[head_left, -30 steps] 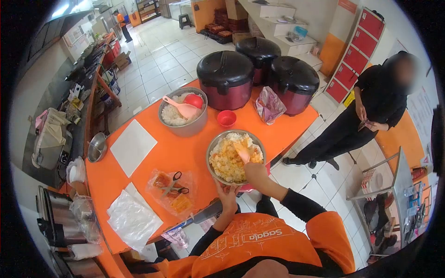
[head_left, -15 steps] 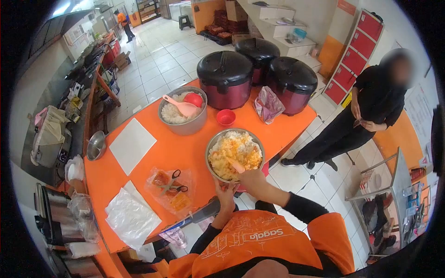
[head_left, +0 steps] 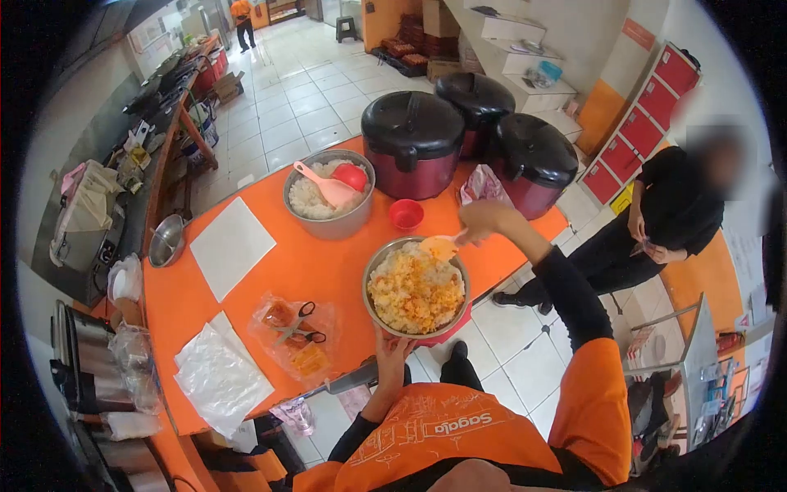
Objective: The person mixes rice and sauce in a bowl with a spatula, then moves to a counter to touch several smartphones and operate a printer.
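A metal bowl [head_left: 370,305] near the table's front edge holds rice [head_left: 414,291] streaked with orange-yellow seasoning. My left hand [head_left: 392,351] grips the bowl's near side from below, its fingers partly hidden under it. Closed round the handle of a pale pink rice paddle [head_left: 439,248], my right hand [head_left: 490,221] is over the bowl's far right side. The paddle's blade is at the rim, with seasoned rice on it. Left of the bowl, black-handled scissors [head_left: 303,330] lie on a clear plastic bag [head_left: 270,338] with orange packets.
Rice cookers [head_left: 412,135] stand at the table's back. A pot [head_left: 338,225] of white rice holds a second pink paddle [head_left: 336,193] and a red bowl [head_left: 351,175]. Another small red bowl [head_left: 407,215] sits nearby. A person in black [head_left: 672,205] stands beyond the table's right side.
My right hand has lifted from the near side of the rice and moved up and right with the paddle. My left hand stays at the bowl. The camera view has shifted slightly.
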### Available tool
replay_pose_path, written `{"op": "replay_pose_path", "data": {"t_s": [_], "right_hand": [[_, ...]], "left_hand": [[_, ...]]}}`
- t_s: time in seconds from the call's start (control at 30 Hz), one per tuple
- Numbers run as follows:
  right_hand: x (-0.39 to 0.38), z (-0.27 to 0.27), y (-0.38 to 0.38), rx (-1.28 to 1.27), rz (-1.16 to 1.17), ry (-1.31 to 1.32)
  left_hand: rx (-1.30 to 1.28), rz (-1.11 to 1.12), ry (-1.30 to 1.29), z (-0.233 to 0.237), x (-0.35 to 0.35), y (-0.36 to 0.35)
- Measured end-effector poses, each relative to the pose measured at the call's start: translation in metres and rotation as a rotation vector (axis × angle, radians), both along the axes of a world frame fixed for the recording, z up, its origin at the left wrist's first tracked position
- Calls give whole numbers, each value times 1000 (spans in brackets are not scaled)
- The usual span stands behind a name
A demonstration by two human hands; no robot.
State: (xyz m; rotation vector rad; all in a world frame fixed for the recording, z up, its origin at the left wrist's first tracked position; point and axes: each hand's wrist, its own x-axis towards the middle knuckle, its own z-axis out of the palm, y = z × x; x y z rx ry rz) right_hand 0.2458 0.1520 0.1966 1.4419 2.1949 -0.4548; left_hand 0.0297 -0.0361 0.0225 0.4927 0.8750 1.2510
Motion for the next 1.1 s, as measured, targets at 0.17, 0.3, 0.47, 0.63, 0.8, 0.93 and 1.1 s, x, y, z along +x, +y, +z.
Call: {"op": "replay_pose_path", "data": {"t_s": [0.17,0.3,0.47,0.63,0.8,0.93,1.1], "right_hand": [[-30,-30,51,-153,185,-58],[-55,-90,78,-347,336,-21],[-62,-107,55,-263,370,63],[-56,-101,-30,276,344,316],[-62,-96,-97,465,309,171],[-67,-99,-123,483,239,163],[-71,-76,-144,397,246,123]], "left_hand": [[13,-31,10,4,-1,0],[-55,-39,44,3,-2,1],[-68,-95,82,-3,-4,1],[-24,-77,48,-4,-1,-1],[57,-9,13,-3,6,-2],[39,5,-4,-18,5,-2],[47,40,-41,-8,2,-3]]}}
